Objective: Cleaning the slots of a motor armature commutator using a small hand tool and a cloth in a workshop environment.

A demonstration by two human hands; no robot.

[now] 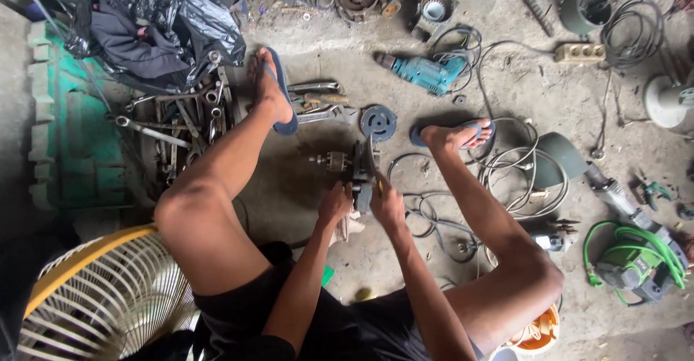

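Floor [340, 57]: bare concrete, littered with tools; you sit over it with knees spread, feet in blue sandals.
Fan guard [101, 296]: wire cage with a yellow rim at your left knee; cut off by the bottom-left edge.
Black plastic sheet [152, 21]: crumpled at top left; what it covers is hidden.
Spanner pile [181, 122]: heaped left of your left foot; single pieces hard to tell apart.
Green machine [636, 260]: lower right, with a green hose coiled on it; partly cut off at the edge.
Drill [426, 72]: teal, lying beyond your feet; its cord runs off to the right.
Motor part [354, 169]: dark metal, on the floor between your feet, right in front of you; long axis runs left to right, a short shaft pointing left; its near end is hidden by your hands.
Disc [378, 122]: round, dark, flat on the floor just beyond the motor part.
Left hand [335, 203]: closed on the motor part's near side; fingers hidden.
Right hand [387, 202]: fist around a thin upright tool [373, 160] set against the part; a bit of yellow handle shows; too small to name.
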